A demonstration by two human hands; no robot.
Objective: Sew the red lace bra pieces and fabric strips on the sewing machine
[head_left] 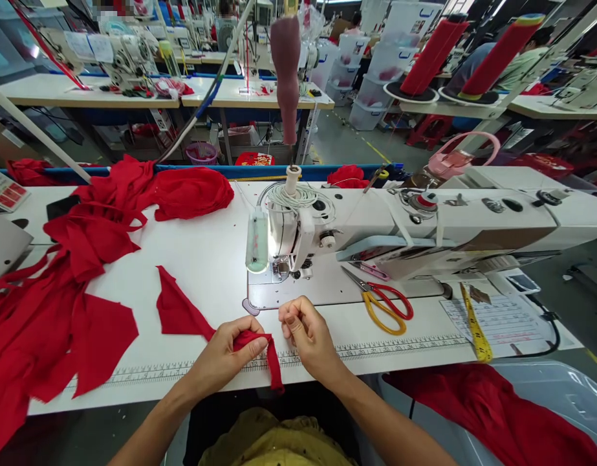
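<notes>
My left hand [233,355] pinches a strip of red fabric [184,309] between thumb and fingers. One end of the strip spreads leftward on the white table, and the other hangs down past the table's front edge. To its right, my right hand [305,333] is closed, thumb against fingertips, apart from the strip; whatever it may hold is too small to make out. Both hands are in front of the sewing machine [361,220], near its needle area. Scissors [383,304] with one red and one orange handle lie on the machine bed, right of my right hand.
Red fabric pieces [85,259] are heaped along the table's left side. A ruler scale [409,349] runs along the front edge. At the right lie a yellow tape measure [475,327] and a written sheet [511,323]. Below, a plastic bin [550,382] holds more red fabric.
</notes>
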